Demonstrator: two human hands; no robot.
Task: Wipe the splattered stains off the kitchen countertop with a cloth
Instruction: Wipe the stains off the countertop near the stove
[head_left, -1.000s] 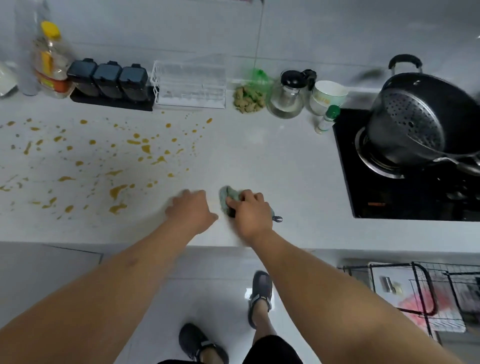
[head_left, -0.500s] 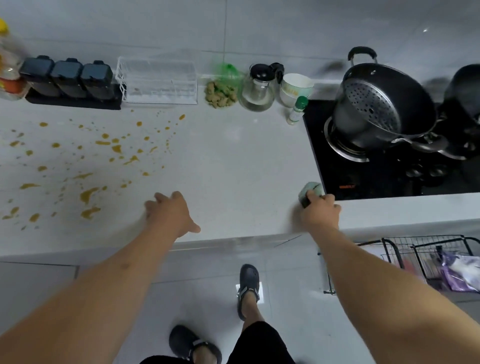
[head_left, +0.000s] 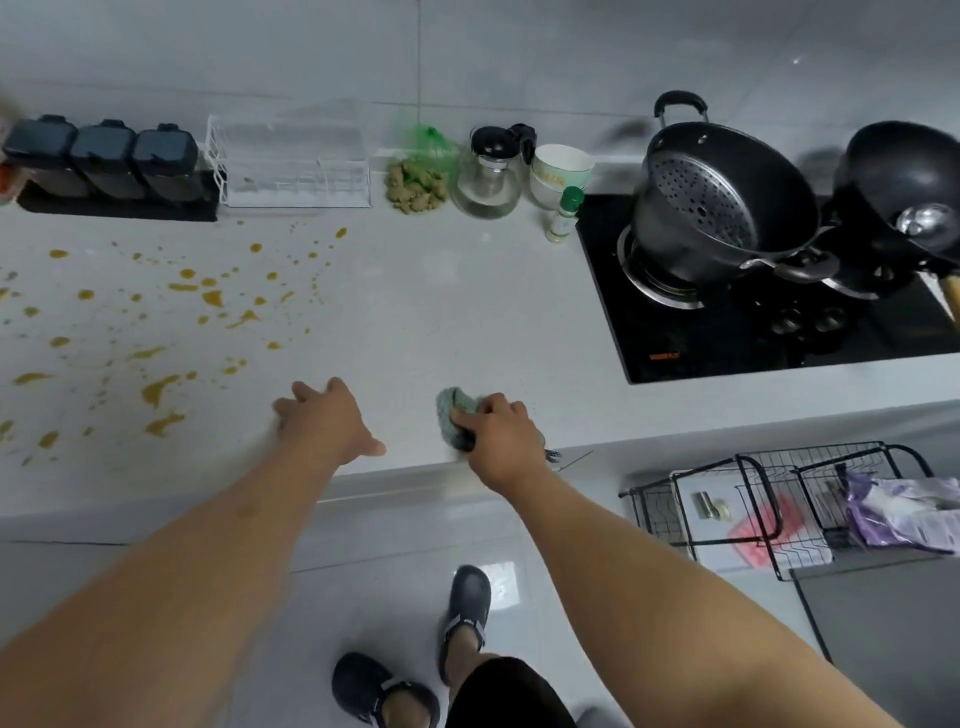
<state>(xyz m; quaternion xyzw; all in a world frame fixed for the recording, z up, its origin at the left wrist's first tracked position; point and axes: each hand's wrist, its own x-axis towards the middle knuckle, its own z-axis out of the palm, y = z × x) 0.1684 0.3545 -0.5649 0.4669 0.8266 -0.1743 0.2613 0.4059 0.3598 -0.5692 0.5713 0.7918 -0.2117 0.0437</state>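
Note:
Brown-orange splattered stains (head_left: 161, 387) cover the left half of the white countertop (head_left: 441, 317). My right hand (head_left: 501, 434) presses a bunched grey-green cloth (head_left: 454, 415) flat on the counter near the front edge, right of the stains. The cloth's left end sticks out past my fingers. My left hand (head_left: 324, 421) rests palm down on the counter with its fingers spread, between the cloth and the nearest stains. It holds nothing.
A black hob (head_left: 753, 332) with a steamer pot (head_left: 727, 202) and a wok (head_left: 904, 182) fills the right. Along the back wall stand three dark spice jars (head_left: 104, 158), a white wire rack (head_left: 291, 161), a glass teapot (head_left: 488, 176) and a small green-capped bottle (head_left: 563, 215). A wire basket (head_left: 769, 509) stands below.
My right hand slid the cloth right to the hob's corner half a second ago, then back left toward the middle. My left hand stayed planted on the counter.

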